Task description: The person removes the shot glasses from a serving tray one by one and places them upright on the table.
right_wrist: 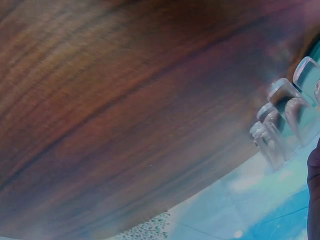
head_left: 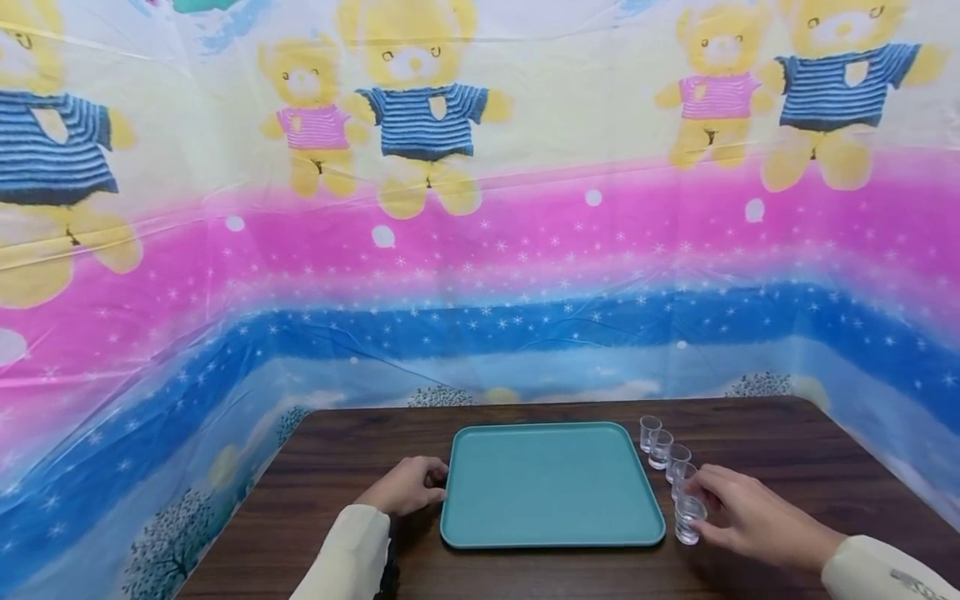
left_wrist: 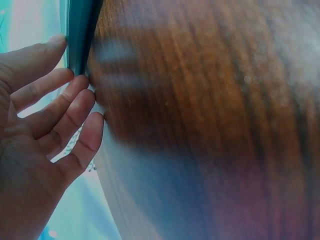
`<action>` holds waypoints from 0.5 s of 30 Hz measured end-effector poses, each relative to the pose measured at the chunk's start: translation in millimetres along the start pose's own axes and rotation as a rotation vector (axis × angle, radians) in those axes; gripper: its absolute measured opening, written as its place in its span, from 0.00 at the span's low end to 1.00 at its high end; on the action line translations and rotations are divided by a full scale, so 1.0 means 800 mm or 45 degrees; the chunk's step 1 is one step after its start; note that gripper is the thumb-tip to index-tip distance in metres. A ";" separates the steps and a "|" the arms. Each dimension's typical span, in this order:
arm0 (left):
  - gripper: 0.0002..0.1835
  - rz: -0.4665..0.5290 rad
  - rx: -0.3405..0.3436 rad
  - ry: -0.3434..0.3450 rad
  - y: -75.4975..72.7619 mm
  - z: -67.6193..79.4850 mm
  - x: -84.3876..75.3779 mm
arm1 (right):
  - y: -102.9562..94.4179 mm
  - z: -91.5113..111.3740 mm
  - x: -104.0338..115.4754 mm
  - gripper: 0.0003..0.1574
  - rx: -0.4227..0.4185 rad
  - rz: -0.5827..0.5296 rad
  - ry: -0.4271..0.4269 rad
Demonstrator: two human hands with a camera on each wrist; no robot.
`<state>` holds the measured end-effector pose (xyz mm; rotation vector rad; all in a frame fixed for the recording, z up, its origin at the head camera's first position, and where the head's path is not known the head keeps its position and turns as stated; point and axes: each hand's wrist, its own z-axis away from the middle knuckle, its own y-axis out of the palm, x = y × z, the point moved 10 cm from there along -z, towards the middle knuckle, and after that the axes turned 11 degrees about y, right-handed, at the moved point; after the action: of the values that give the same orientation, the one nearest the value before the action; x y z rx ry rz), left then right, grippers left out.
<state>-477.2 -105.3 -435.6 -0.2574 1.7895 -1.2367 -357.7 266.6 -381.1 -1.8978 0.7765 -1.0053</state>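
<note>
A teal tray [head_left: 555, 483] lies flat on the dark wooden table. Against its left edge rests my left hand [head_left: 408, 486]; in the left wrist view, the thumb and fingertips touch the tray rim [left_wrist: 80, 35], the fingers loosely bent. Along the tray's right side runs a row of clear shot glasses [head_left: 660, 448]. With thumb and fingers, my right hand [head_left: 750, 512] pinches the nearest shot glass [head_left: 688, 525], beside the tray's near right corner. That hand partly covers the glass behind it. The right wrist view catches several glasses [right_wrist: 282, 115] at its right edge, most of the hand out of frame.
The wooden table [head_left: 345, 450] extends around the tray, its far edge meeting a printed cloth [head_left: 450, 250] with bears and snowflakes. This cloth hangs behind and along both sides.
</note>
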 end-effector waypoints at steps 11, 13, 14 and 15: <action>0.15 -0.002 0.013 -0.028 0.000 0.007 0.009 | 0.015 0.002 -0.019 0.21 0.040 -0.073 0.086; 0.16 -0.002 0.019 -0.031 0.001 0.006 0.010 | 0.013 0.001 -0.020 0.22 0.015 -0.057 0.092; 0.17 -0.010 0.014 -0.037 0.001 0.005 0.010 | 0.010 0.000 -0.019 0.23 -0.015 -0.035 0.089; 0.17 -0.034 -0.008 -0.039 -0.001 0.004 0.010 | 0.005 -0.003 -0.017 0.23 -0.054 -0.006 0.088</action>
<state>-479.8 -112.6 -439.4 -0.3033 1.7688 -1.2403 -367.0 274.7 -388.7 -1.9105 0.8392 -1.0697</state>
